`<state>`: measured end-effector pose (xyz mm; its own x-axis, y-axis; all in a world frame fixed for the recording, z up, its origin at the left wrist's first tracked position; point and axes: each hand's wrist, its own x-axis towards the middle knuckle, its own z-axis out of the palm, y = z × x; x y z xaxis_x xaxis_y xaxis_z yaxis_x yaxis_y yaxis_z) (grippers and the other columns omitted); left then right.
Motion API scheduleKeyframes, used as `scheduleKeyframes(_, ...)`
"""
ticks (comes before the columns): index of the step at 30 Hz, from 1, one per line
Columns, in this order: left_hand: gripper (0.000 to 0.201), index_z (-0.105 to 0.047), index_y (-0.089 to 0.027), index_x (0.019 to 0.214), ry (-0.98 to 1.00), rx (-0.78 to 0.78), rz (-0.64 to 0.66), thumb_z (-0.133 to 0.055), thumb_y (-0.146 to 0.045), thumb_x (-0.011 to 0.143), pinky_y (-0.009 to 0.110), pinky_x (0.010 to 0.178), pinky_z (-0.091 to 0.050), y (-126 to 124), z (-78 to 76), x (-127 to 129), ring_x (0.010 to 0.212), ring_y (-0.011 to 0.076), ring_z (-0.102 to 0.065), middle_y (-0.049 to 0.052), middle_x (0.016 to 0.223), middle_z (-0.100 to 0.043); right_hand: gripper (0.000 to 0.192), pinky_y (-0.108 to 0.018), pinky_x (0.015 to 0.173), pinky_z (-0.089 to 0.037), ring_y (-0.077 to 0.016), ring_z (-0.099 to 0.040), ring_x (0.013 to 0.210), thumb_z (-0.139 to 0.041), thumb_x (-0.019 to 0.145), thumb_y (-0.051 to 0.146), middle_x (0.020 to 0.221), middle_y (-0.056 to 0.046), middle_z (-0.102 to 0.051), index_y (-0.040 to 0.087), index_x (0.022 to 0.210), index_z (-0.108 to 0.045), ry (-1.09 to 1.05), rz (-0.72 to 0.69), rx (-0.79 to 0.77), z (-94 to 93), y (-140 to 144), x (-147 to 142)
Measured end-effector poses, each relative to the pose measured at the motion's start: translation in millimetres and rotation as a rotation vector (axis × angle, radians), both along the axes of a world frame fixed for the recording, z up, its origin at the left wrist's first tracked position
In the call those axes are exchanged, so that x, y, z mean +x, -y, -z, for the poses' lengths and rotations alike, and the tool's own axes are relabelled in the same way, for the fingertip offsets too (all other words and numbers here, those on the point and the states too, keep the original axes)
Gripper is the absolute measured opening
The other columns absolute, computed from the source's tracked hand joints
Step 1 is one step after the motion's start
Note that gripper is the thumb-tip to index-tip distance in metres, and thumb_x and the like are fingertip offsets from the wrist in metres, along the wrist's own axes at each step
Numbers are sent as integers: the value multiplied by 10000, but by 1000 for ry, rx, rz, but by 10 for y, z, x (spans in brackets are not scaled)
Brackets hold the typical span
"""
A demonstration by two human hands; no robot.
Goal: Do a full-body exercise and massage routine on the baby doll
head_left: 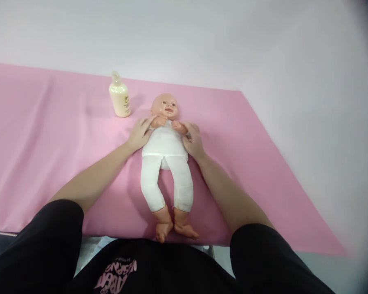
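A baby doll (pixel 164 141) in a white top and white trousers lies on its back on the pink sheet (pixel 88 163), head away from me and bare feet near the close edge. My left hand (pixel 140 132) grips its arm on the left, thumb at the doll's side and fingers over the forearm. On the other side, my right hand (pixel 194 141) holds the other arm in the same way. Both doll hands rest together on its upper chest, below the chin. Parts of the doll's sleeves are hidden under my fingers.
A pump bottle (pixel 120 98) of pale yellow liquid stands upright on the sheet, left of the doll's head. Behind the table is a pale wall (pixel 184 41). The sheet has soft folds on the left, and its right edge slants toward me.
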<state>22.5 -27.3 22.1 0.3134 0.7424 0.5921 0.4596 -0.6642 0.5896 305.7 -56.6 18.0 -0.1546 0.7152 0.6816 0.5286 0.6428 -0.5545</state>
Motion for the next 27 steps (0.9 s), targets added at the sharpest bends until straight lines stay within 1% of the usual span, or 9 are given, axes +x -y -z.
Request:
scheduleKeyframes(3, 602, -552, -230, 1497, -93, 16, 14, -474, -587, 1018, 552, 1197, -392, 30, -42, 26, 1305, 344, -564, 150, 1398, -632, 458, -557, 1196, -429, -287, -598, 1283, -519, 912, 213, 1332, -67, -688, 301, 1342, -648, 84, -21, -10, -16, 2, -2)
scheduleKeyframes(6, 607, -550, -232, 1484, -46, -1, -10, -516, -602, 1004, 558, 1203, -380, 35, -54, 23, 1310, 350, -562, 151, 1382, -640, 454, -558, 1202, -426, -289, -592, 1296, -528, 926, 233, 1343, -70, -680, 300, 1364, -623, 66, -12, -15, 0, -10, 5)
scheduleKeyframes(9, 650, -525, -229, 1471, 123, -23, -36, -567, -647, 975, 559, 1249, -330, 12, -25, -3, 1394, 353, -523, 160, 1440, -602, 452, -557, 1206, -429, -285, -579, 1332, -544, 970, 330, 1392, -89, -645, 301, 1421, -556, -47, 8, -5, 52, -39, 18)
scheduleKeyframes(11, 702, -471, -237, 1491, 269, -52, -67, -583, -679, 957, 528, 1285, -295, -25, 11, -29, 1474, 337, -465, 161, 1523, -533, 522, -574, 1222, -413, -286, -542, 1397, -547, 989, 407, 1472, -104, -583, 297, 1494, -466, -148, 27, -14, 84, -69, 35)
scheduleKeyframes(14, 722, -389, -276, 1503, 475, -115, -160, -584, -698, 951, 469, 1315, -272, -113, 76, -77, 1546, 288, -391, 142, 1597, -447, 635, -596, 1271, -347, -283, -421, 1527, -539, 995, 448, 1621, -109, -421, 303, 1573, -319, -268, 50, 1, 115, -133, 82)
scheduleKeyframes(16, 665, -360, -308, 1481, 609, -158, -222, -568, -677, 969, 441, 1311, -299, -183, 121, -111, 1541, 250, -403, 121, 1608, -433, 669, -596, 1294, -307, -270, -343, 1580, -520, 992, 420, 1678, -108, -324, 307, 1592, -246, -332, 84, 37, 148, -196, 130)
scheduleKeyframes(20, 508, -363, -350, 1431, 800, -285, -346, -484, -626, 1022, 419, 1265, -400, -305, 212, -183, 1451, 206, -516, 86, 1550, -496, 731, -610, 1303, -278, -250, -273, 1612, -479, 947, 334, 1696, -135, -254, 270, 1594, -147, -530, 241, 20, 331, -386, 264)
scheduleKeyframes(24, 497, -398, -369, 1427, 831, -381, -397, -417, -670, 1032, 426, 1254, -420, -362, 280, -238, 1422, 206, -550, 69, 1506, -541, 694, -627, 1282, -321, -254, -319, 1588, -423, 901, 303, 1680, -146, -243, 247, 1561, -215, -763, 408, -102, 582, -588, 404)
scheduleKeyframes(27, 552, -377, -381, 1467, 799, -339, -366, -435, -697, 1018, 440, 1269, -394, -348, 275, -239, 1452, 213, -520, 70, 1547, -508, 682, -673, 1253, -338, -262, -321, 1589, -395, 941, 329, 1686, -112, -224, 320, 1595, -203, -683, 388, -49, 623, -615, 438)
